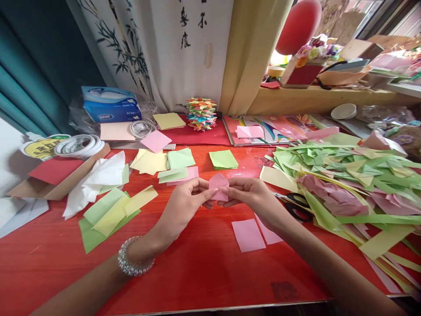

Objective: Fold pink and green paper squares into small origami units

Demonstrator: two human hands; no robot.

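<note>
A small pink piece of paper (219, 181), folded to a point at the top, is held up over the red table between both hands. My left hand (189, 199) pinches its left side between thumb and fingers. On its right side, my right hand (245, 192) grips it the same way. Below the right hand lie two pink paper squares (248, 235), flat on the table. Just beyond the hands sits a stack of green paper squares (223, 159). Black-handled scissors (297, 206) rest to the right of my right forearm, partly under paper.
A heap of green, yellow and pink paper strips (345, 171) covers the table's right side. At the left are loose green and yellow sheets (112, 210), a white tissue (98, 180) and tape rolls (77, 145). A layered paper ornament (201, 114) stands at the back near a blue tissue pack (112, 104).
</note>
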